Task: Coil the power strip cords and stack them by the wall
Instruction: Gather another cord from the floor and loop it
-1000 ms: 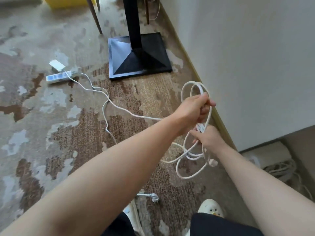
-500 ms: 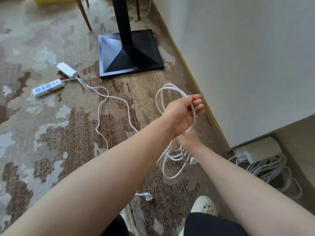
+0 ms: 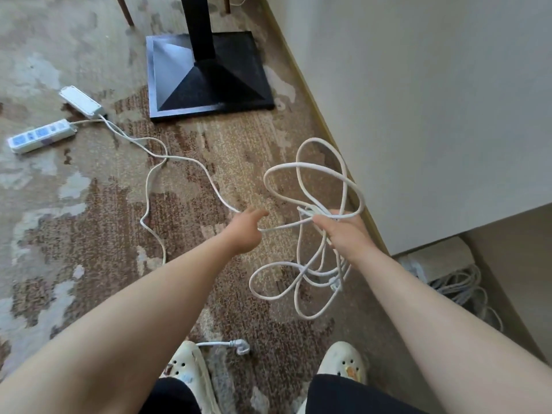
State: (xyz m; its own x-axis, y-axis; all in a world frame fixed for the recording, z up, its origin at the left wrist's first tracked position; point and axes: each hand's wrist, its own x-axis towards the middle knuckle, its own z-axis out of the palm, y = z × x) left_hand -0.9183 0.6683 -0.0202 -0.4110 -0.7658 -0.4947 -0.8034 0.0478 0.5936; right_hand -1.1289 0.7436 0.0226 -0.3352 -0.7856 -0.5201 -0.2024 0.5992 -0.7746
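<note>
My right hand grips a bundle of white cord loops; some loops stand above the hand, others hang below it. My left hand holds the same cord where it runs out of the bundle. From there the cord trails left across the carpet to a white power strip lying upside down. A second power strip with blue sockets lies beside it, its cord crossing the first. A loose white plug lies near my feet.
A black square stand base with a post stands ahead by the white wall. In the nook at the right lie a power strip and a grey coiled cord. Wooden chair legs show at the top.
My left hand has let go of the top of the loops and moved left and down to the trailing cord. The loops have spread wider above my right hand. The view has tilted downward.
</note>
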